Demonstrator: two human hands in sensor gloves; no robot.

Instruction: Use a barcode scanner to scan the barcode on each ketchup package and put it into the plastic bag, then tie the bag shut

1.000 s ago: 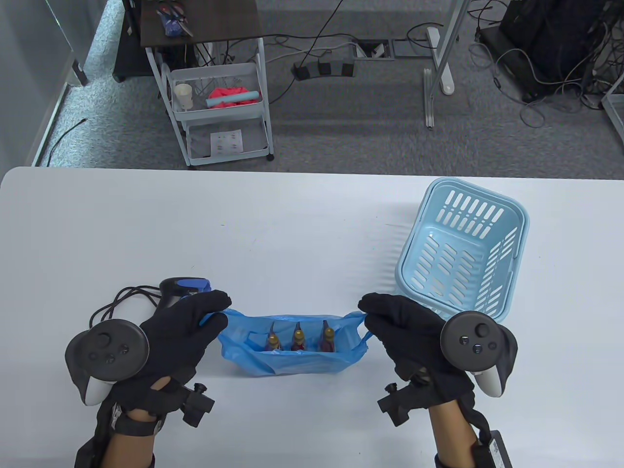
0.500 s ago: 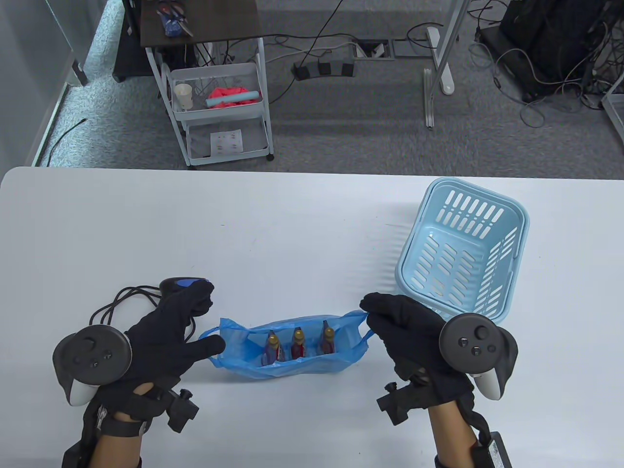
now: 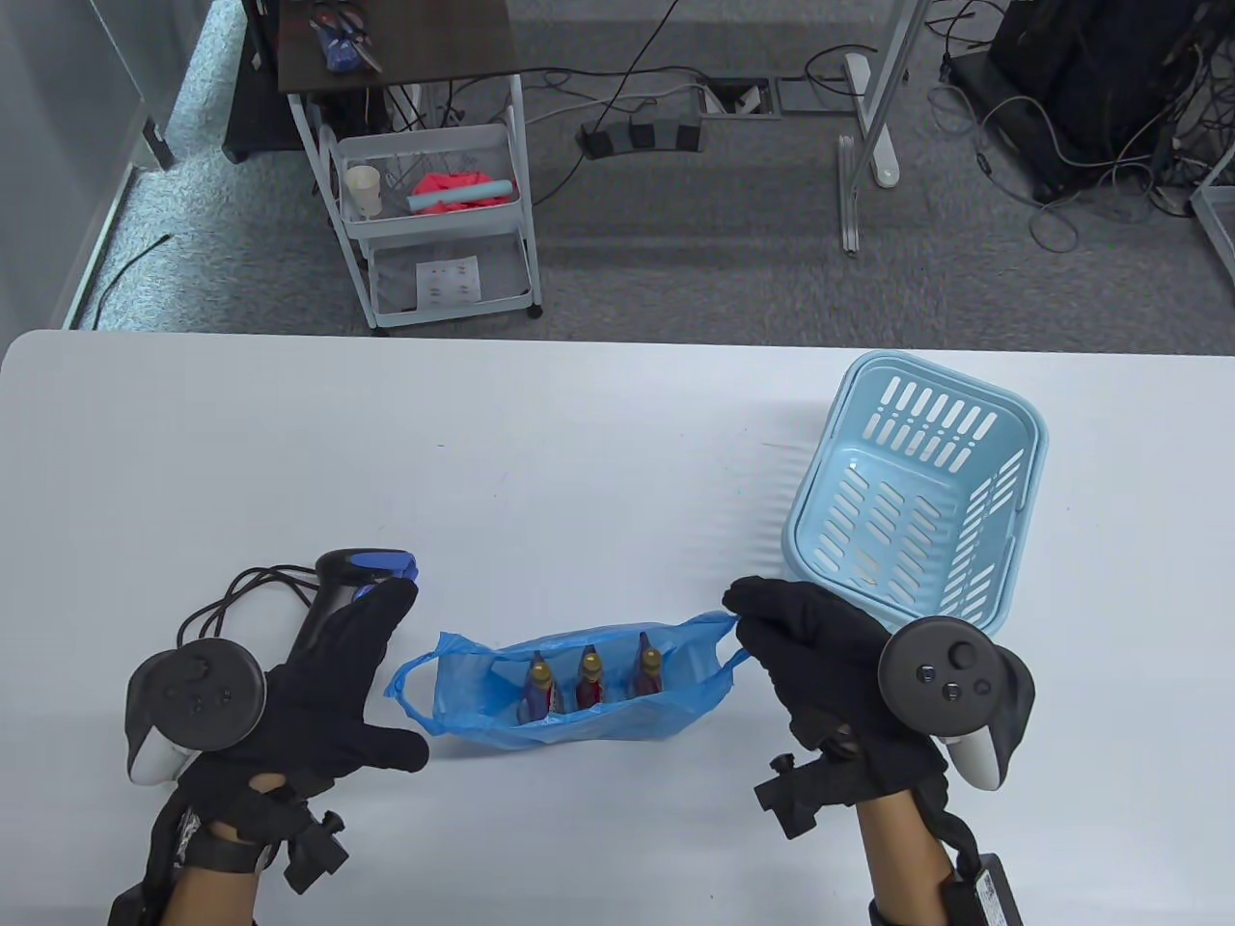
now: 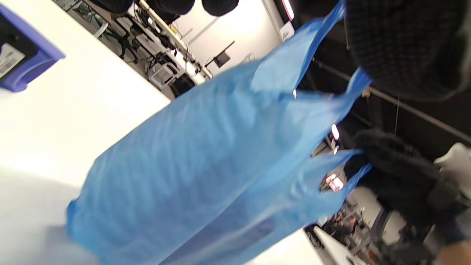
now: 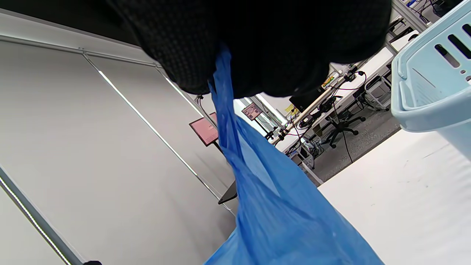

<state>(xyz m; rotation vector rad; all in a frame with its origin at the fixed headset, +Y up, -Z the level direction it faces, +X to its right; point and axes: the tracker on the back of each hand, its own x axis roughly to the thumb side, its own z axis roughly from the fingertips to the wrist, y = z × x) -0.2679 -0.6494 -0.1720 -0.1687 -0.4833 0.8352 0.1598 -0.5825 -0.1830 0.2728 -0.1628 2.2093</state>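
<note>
A translucent bright-blue plastic bag (image 3: pixel 569 704) shows three dark-red ketchup packages (image 3: pixel 590 683) with golden-brown tops. The pale sky-blue slotted plastic basket (image 3: pixel 917 492) stands on a plain white table (image 3: pixel 482 463). The barcode scanner (image 3: pixel 352 579) is black with royal-blue trim, and both gloves (image 3: pixel 328 694) are black knit.

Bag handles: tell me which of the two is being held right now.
The handle loop beside the basket: the right hand pinches it. The other handle loop lies free, untouched by the left hand.
</note>
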